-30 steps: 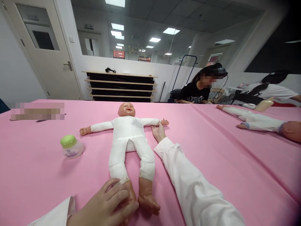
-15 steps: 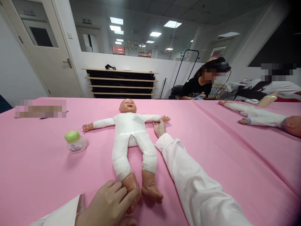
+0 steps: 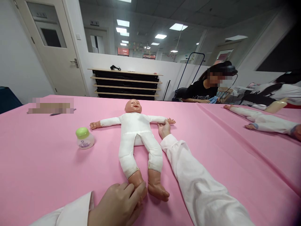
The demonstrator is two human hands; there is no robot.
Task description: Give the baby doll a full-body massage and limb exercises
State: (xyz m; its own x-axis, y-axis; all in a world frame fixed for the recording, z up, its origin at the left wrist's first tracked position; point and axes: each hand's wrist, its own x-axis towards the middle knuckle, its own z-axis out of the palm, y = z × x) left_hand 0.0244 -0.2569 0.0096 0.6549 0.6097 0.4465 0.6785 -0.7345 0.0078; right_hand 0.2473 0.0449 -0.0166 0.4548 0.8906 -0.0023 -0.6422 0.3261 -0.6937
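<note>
Head view is showing a pink cloth (image 3: 207, 150) spreading beneath both hands, lying mostly smooth around the grips and creasing into a long fold well to the right of the right hand (image 3: 165, 129). Far beyond the grips, a low rack (image 3: 127, 83) is standing against a white wall, and a black object (image 3: 115, 67) is lying on its top board. Beyond and to the left of the left hand (image 3: 117, 199), a door (image 3: 50, 47) is standing shut. A blue metal frame (image 3: 197, 53) is rising beyond the right hand, near a person in a black shirt (image 3: 199, 89) who is holding a blue cloth (image 3: 213, 99).

Beyond and to the left of the left hand's grip, a jar (image 3: 85, 140) is standing upright, its green lid (image 3: 82, 132) sitting on top; the body is looking translucent, but what it is holding cannot be told. Far to the right of the right hand's grip, a pale bottle (image 3: 275, 106) is slanting beside a second doll (image 3: 265, 121), its contents not showing clearly.

Between the two grips, a white-bodied doll (image 3: 135, 124) is lying face up, arms spreading wide. The left hand is curling its fingers over one foot; the right hand is holding the opposite wrist narrowly, fingers resting underneath.
</note>
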